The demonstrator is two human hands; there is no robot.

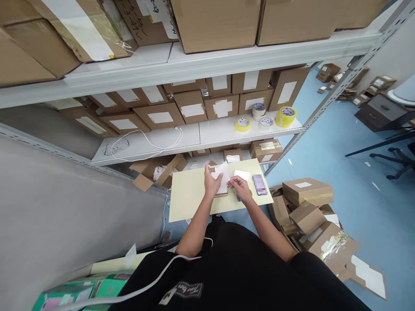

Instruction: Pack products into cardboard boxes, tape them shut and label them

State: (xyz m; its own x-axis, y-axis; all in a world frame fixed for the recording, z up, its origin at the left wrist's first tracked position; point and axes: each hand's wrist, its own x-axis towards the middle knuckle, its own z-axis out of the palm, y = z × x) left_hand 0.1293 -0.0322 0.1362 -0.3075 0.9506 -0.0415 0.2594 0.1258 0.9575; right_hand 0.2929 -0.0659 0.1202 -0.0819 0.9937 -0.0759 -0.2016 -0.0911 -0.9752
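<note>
My left hand (212, 183) grips a white sheet of paper (222, 175) by its left side, thumb across the face and fingers behind. Brown cardboard (221, 195) shows below the sheet, near the table top. At the sheet's right edge, the fingers of my right hand (239, 186) are pinched together; whatever sits between the tips is too small to make out. Partly hidden beneath that hand lies a small dark blue object (238, 198). White paper (242, 175) rests just beyond it, and a blurred-out phone-like item (260, 185) is to the right.
The pale yellow table (186, 196) stands against a shelf (227, 131) with cardboard boxes and tape rolls (242, 124). An open carton (158, 172) sits behind its left side. Cardboard boxes (308, 192) are heaped on the floor at right. A white cable (155, 283) crosses my body.
</note>
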